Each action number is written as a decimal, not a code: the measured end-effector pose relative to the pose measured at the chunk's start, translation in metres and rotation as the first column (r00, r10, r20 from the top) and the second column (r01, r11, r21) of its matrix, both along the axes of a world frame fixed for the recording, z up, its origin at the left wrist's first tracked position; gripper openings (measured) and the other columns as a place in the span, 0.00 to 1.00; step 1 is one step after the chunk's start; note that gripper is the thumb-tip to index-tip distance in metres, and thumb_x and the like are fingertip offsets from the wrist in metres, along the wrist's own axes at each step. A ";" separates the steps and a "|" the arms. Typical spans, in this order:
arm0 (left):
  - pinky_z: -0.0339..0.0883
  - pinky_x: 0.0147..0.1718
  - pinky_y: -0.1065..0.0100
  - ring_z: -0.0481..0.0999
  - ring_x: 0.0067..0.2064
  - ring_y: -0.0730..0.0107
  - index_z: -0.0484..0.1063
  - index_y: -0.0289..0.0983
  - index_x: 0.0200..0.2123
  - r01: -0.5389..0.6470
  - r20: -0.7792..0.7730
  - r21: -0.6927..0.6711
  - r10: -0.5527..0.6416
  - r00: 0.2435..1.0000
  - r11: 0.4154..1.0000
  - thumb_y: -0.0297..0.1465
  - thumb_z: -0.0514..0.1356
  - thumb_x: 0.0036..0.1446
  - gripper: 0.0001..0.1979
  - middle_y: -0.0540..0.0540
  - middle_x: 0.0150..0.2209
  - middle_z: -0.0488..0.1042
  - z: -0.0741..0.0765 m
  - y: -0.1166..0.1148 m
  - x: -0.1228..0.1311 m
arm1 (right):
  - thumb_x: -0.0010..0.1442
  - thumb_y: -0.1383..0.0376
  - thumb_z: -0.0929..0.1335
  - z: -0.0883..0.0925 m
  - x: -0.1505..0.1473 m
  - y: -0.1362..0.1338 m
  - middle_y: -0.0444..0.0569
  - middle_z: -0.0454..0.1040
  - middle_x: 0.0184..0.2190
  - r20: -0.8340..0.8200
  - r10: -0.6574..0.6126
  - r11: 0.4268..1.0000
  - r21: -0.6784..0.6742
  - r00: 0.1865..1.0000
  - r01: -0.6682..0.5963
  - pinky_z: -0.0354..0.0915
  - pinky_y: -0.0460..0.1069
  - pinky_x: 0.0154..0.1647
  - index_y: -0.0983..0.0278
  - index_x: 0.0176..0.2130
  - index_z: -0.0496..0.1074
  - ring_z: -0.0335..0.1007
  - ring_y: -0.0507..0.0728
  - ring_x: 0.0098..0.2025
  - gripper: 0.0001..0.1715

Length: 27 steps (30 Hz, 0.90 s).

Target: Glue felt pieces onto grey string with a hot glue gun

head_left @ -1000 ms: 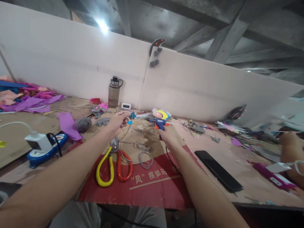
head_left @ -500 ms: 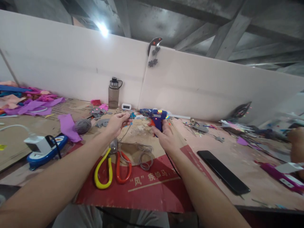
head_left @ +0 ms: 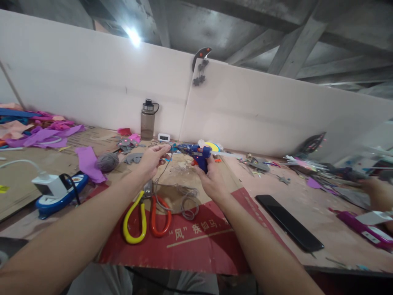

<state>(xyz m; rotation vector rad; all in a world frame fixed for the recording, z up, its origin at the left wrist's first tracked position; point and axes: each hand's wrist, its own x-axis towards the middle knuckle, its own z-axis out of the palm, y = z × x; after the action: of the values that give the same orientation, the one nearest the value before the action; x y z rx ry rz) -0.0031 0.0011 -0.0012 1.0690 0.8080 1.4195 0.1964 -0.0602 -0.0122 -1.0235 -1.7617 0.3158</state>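
My right hand (head_left: 209, 179) grips a blue glue gun (head_left: 196, 154) by its handle, nozzle pointing left toward my left hand. Between its fingertips my left hand (head_left: 151, 159) pinches a small blue piece (head_left: 169, 150) with a thin grey cord (head_left: 159, 174) hanging from it. The gun's nozzle is almost touching that piece. Below my hands lie scissors with one yellow and one red handle (head_left: 146, 215) and a coil of grey cord (head_left: 187, 201) on red cardboard (head_left: 196, 246).
A black phone (head_left: 289, 222) lies to the right. A white charger on a blue power strip (head_left: 58, 190) sits at left, near grey yarn (head_left: 106, 162) and purple felt scraps (head_left: 43, 134). A water bottle (head_left: 147, 119) stands by the white partition. Another person's hand (head_left: 379, 192) is at far right.
My right hand picked up the glue gun from the table, raised it, and swung its nozzle left to the piece held in my left hand. The left hand stayed in place.
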 end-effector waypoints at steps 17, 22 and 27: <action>0.45 0.16 0.76 0.63 0.22 0.81 0.74 0.34 0.26 -0.014 -0.113 0.116 0.027 0.993 0.993 0.39 0.68 0.38 0.15 0.49 0.24 0.69 -0.003 0.001 0.000 | 0.58 0.64 0.62 0.000 -0.003 -0.004 0.49 0.72 0.36 0.056 -0.057 0.998 0.028 0.997 0.055 0.64 0.54 0.42 0.60 0.46 0.61 0.69 0.58 0.37 0.14; 0.46 0.16 0.76 0.62 0.21 0.80 0.75 0.33 0.26 -0.051 -0.161 0.127 0.072 0.984 0.991 0.40 0.66 0.40 0.15 0.49 0.21 0.68 -0.004 0.000 0.000 | 0.58 0.63 0.62 0.000 -0.004 -0.005 0.49 0.72 0.36 0.054 -0.062 0.998 0.009 0.997 0.062 0.64 0.54 0.41 0.61 0.46 0.61 0.69 0.58 0.37 0.14; 0.45 0.16 0.75 0.61 0.20 0.80 0.75 0.33 0.26 -0.083 -0.210 0.142 0.112 0.971 0.986 0.42 0.66 0.40 0.16 0.50 0.18 0.67 -0.004 -0.001 0.000 | 0.58 0.62 0.62 0.000 -0.004 -0.005 0.50 0.72 0.36 0.057 -0.055 0.998 -0.001 0.997 0.055 0.64 0.54 0.42 0.60 0.45 0.62 0.69 0.58 0.37 0.13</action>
<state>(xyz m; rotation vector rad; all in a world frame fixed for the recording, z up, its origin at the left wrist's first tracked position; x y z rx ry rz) -0.0029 0.0002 -0.0047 1.3191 0.9441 1.4722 0.1924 -0.0655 -0.0121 -1.0906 -1.7812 0.2571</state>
